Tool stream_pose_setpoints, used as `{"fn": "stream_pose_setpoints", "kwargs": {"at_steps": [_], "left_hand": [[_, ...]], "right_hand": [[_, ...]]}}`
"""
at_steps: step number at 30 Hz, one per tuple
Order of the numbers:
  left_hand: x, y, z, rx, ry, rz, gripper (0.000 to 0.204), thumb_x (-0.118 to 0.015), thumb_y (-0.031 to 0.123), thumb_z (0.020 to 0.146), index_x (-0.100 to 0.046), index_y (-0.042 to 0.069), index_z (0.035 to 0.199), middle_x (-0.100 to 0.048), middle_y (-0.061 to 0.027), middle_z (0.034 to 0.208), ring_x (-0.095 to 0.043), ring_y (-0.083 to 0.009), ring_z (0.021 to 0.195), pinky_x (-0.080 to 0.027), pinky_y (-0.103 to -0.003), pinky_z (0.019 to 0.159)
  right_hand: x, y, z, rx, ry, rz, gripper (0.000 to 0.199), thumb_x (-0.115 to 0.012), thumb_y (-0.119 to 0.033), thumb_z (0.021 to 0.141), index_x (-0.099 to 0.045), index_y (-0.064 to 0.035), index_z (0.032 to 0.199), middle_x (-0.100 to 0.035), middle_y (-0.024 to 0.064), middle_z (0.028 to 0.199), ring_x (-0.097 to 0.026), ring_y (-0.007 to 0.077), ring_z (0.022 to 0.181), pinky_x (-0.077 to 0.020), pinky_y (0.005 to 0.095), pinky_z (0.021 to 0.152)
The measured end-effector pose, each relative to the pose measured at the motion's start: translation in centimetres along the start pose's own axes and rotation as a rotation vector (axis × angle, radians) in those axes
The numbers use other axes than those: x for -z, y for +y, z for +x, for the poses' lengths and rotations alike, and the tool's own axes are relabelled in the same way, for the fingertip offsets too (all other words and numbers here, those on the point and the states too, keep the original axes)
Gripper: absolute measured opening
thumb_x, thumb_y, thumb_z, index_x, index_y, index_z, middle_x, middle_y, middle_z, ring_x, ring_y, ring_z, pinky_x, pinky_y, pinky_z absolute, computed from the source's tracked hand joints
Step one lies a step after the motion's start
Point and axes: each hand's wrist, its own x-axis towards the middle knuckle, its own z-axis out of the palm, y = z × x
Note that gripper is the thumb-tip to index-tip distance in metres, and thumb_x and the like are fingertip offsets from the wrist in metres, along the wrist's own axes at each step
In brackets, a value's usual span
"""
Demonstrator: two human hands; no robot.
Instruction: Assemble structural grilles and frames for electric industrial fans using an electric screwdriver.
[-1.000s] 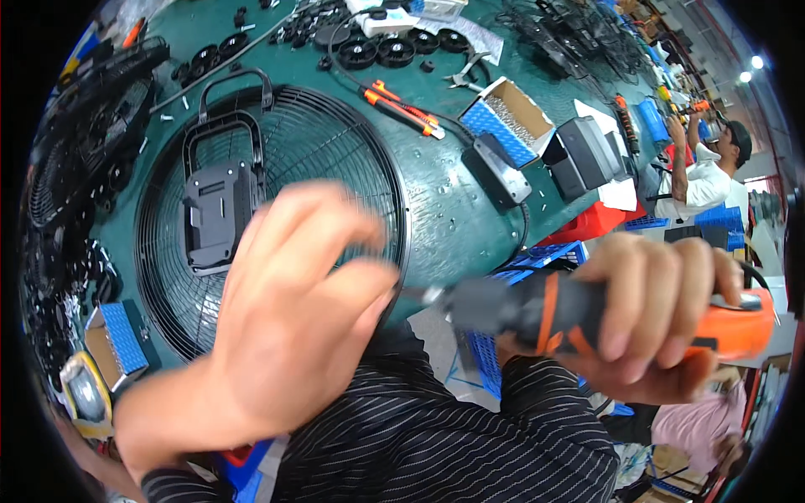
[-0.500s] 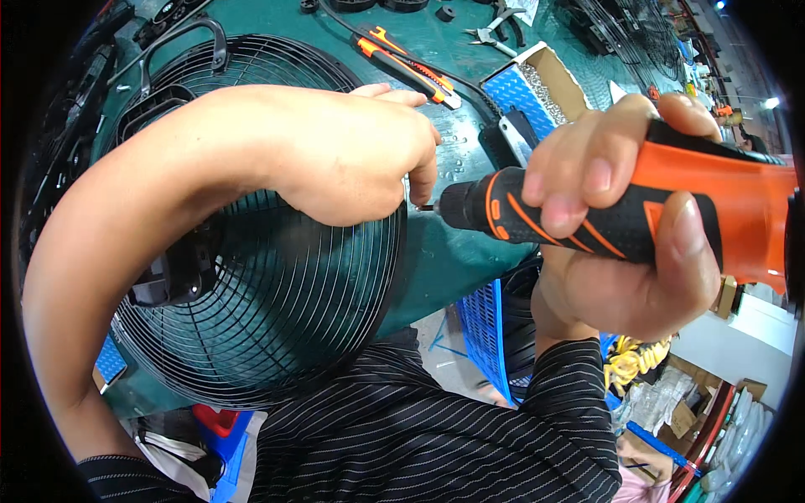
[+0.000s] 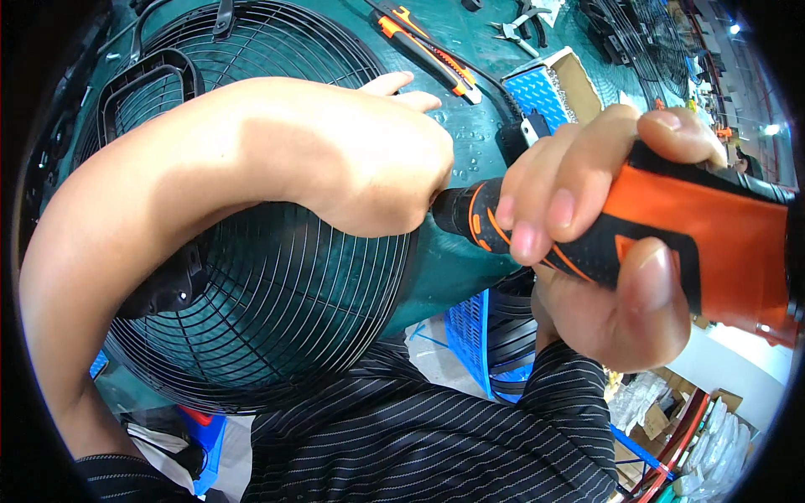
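My right hand (image 3: pixel 604 243) grips an orange and black electric screwdriver (image 3: pixel 671 235), held close to the camera with its tip pointing left. My left hand (image 3: pixel 369 159) is closed around the screwdriver's tip, which is hidden under the fingers; two fingers stick out toward the bench. Beneath my left forearm lies a round black wire fan guard (image 3: pixel 277 318) on a dark green workbench (image 3: pixel 470 134), with a black handle frame (image 3: pixel 147 80) at its upper left.
An orange and black utility knife (image 3: pixel 428 46) and pliers (image 3: pixel 520 21) lie at the far side of the bench. A blue tray in a cardboard box (image 3: pixel 545 88) stands at the right. A blue crate (image 3: pixel 470 335) sits below the bench edge.
Both hands and the screwdriver have come closer to the camera. My left hand, first spread open above the guard, is now closed on the screwdriver's tip.
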Motion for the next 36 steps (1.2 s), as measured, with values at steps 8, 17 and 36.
{"fn": "stream_pose_setpoints", "kwargs": {"at_steps": [8, 17, 36], "left_hand": [[0.2, -0.9, -0.6, -0.072, 0.002, -0.058, 0.031, -0.053, 0.007, 0.083, -0.066, 0.005, 0.111, -0.063, -0.0180, 0.106, -0.054, -0.0334, 0.117, -0.016, -0.057, 0.117], [-0.9, -1.5, -0.1, -0.120, 0.074, 0.024, 0.027, -0.053, 0.008, 0.079, -0.070, 0.005, 0.100, -0.066, -0.0166, 0.096, -0.057, -0.0314, 0.110, -0.029, -0.050, 0.108], [0.7, -0.5, -4.5, -0.178, 0.500, 0.314, 0.028, -0.058, 0.014, 0.078, -0.066, 0.002, 0.102, -0.063, -0.0188, 0.110, -0.060, -0.0334, 0.108, -0.041, -0.049, 0.102]], "right_hand": [[-1.2, 1.0, -0.9, 0.031, 0.025, -0.143, 0.060, -0.053, -0.018, 0.093, -0.027, 0.0036, 0.142, -0.056, 0.0161, 0.085, -0.056, 0.0211, 0.058, -0.0507, 0.0370, 0.057], [0.1, 1.4, -1.2, 0.017, -0.117, -0.073, 0.055, -0.055, -0.006, 0.088, -0.034, -0.0003, 0.138, -0.056, 0.0113, 0.076, -0.053, 0.0195, 0.055, -0.0486, 0.0349, 0.055], [0.2, 0.6, -2.3, -0.028, 0.002, 0.058, 0.048, -0.065, -0.009, 0.082, -0.043, 0.0012, 0.124, -0.052, 0.0078, 0.073, -0.049, 0.0164, 0.057, -0.0438, 0.0308, 0.056]]}}
